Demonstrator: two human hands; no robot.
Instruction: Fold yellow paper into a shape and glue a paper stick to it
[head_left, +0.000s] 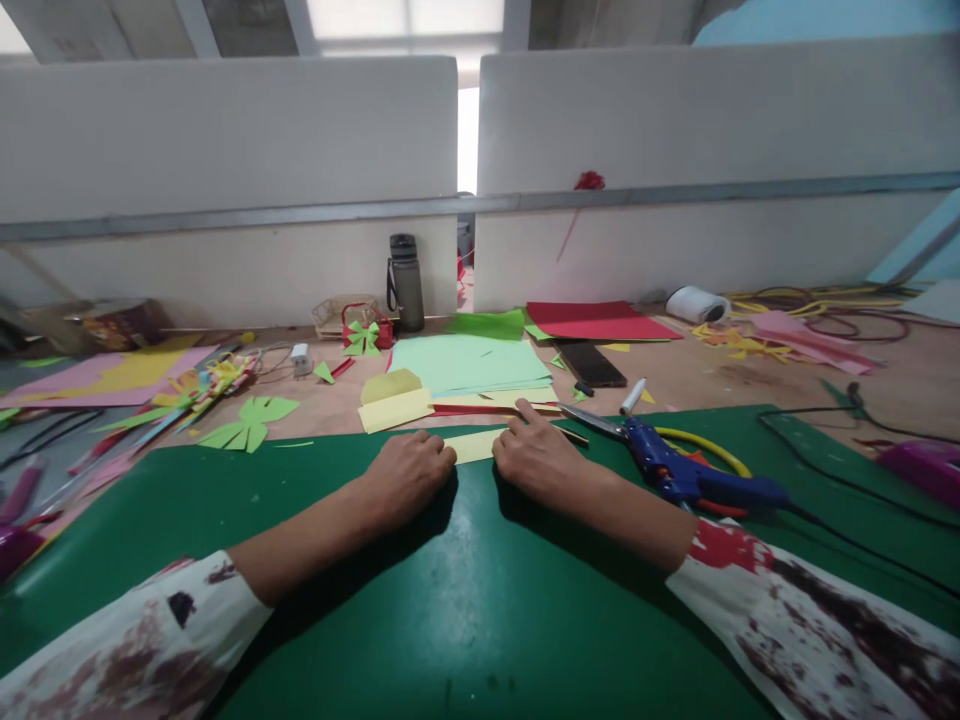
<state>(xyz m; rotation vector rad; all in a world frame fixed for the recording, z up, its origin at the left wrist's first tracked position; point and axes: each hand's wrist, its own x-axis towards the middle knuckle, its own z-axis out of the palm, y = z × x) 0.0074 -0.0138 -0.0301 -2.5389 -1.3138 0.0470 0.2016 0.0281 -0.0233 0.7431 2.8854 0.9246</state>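
Observation:
A pale yellow paper strip lies across the green mat between my two hands. My left hand has its fingers curled over the strip's left end, and that end is hidden under them. At the other end my right hand is closed on the strip, its index finger reaching forward over a thin red strip. Just beyond are folded yellow paper pieces. To the right of my right hand lie scissors and a blue glue gun, which partly covers the scissors' yellow handle.
Light green sheets, red paper, a phone and a dark bottle stand or lie farther back. Cut green leaf shapes are at left. A black cable crosses the right side.

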